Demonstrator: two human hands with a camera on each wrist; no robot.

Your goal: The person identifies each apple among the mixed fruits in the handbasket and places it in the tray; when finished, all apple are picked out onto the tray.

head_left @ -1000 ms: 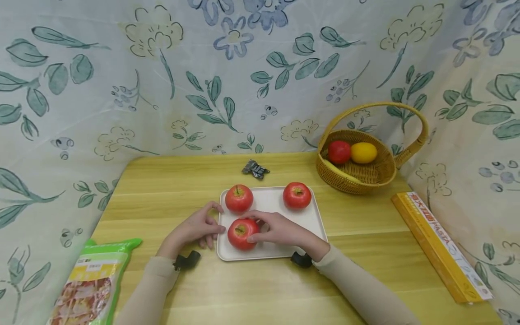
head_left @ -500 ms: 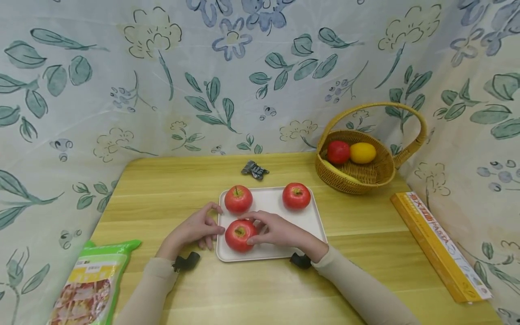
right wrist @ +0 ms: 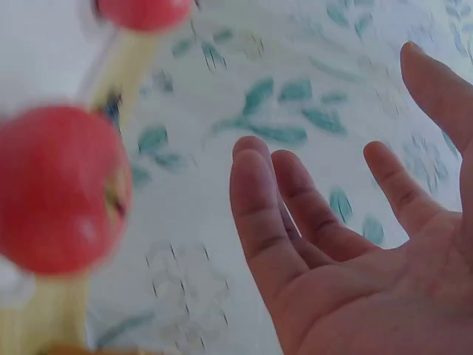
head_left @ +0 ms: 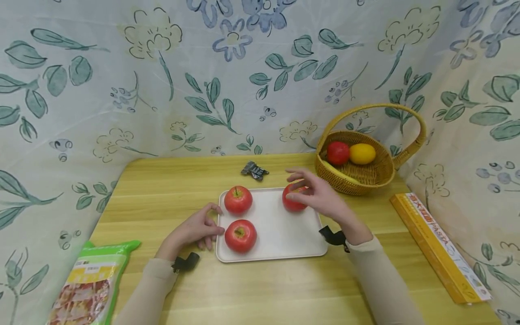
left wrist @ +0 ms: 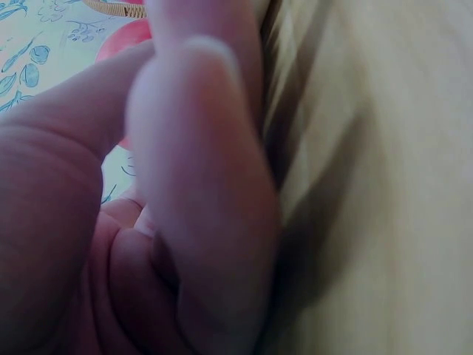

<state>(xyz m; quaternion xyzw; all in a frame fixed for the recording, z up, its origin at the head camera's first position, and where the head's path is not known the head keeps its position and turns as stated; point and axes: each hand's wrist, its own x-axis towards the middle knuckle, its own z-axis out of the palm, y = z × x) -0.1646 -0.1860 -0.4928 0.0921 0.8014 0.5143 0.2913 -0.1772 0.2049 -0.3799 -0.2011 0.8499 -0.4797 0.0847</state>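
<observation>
A white rectangular tray (head_left: 280,234) carries three red apples. One apple (head_left: 238,200) sits at its back left, another apple (head_left: 241,236) at its front left, and a third apple (head_left: 290,204) at its back right. My left hand (head_left: 195,228) rests at the tray's left edge, thumb and a fingertip touching the rim. The left wrist view shows its bent fingers (left wrist: 199,185) close up. My right hand (head_left: 321,194) hovers over the back-right apple and partly covers it. In the right wrist view its fingers (right wrist: 259,214) are spread, apart from the apple.
Behind the tray lies a small black wrapped packet (head_left: 254,171). A wicker basket (head_left: 345,181) with fruit stands at the back right. Along the right side lies a pasta box (head_left: 440,248); a green-edged food bag (head_left: 87,284) is at the front left.
The front-left apple has shifted slightly left under my right hand, which has then let go and moved back and right over the third apple. My left hand has stayed at the rim.
</observation>
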